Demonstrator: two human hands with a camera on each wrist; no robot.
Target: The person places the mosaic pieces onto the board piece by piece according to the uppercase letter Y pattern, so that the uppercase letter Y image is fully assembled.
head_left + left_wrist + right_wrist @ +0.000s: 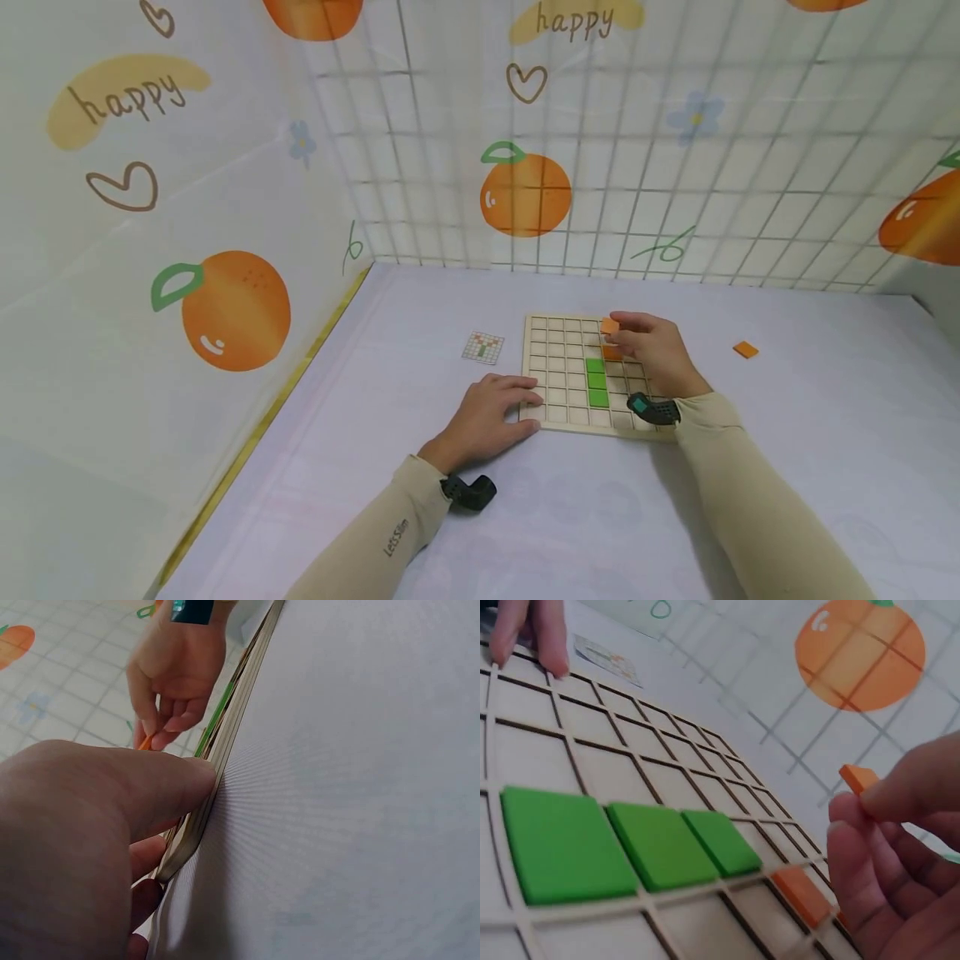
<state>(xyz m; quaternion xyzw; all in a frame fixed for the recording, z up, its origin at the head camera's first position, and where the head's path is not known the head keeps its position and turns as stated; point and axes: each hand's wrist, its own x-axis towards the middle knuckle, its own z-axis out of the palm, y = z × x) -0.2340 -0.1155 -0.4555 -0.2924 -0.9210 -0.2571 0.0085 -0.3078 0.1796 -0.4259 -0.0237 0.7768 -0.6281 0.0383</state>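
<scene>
A wooden grid board [555, 364] lies on the table, with a column of green square tiles [597, 381] set in its cells. Above these, an orange tile [802, 894] sits in a cell. My right hand [651, 354] is over the board's far right part and pinches another orange tile [859, 778] between thumb and fingers, raised over the grid. At the board's near left corner, my left hand [487, 421] rests with its fingertips on the frame; its thumb [176, 780] lies along the near edge. The right hand hides part of the board's right side.
A small card [482, 347] with a coloured grid pattern lies left of the board. One loose orange tile [746, 349] is on the table to the right. Behind stands a wire grid covered by a printed sheet [630, 167], and another sheet hangs at the left.
</scene>
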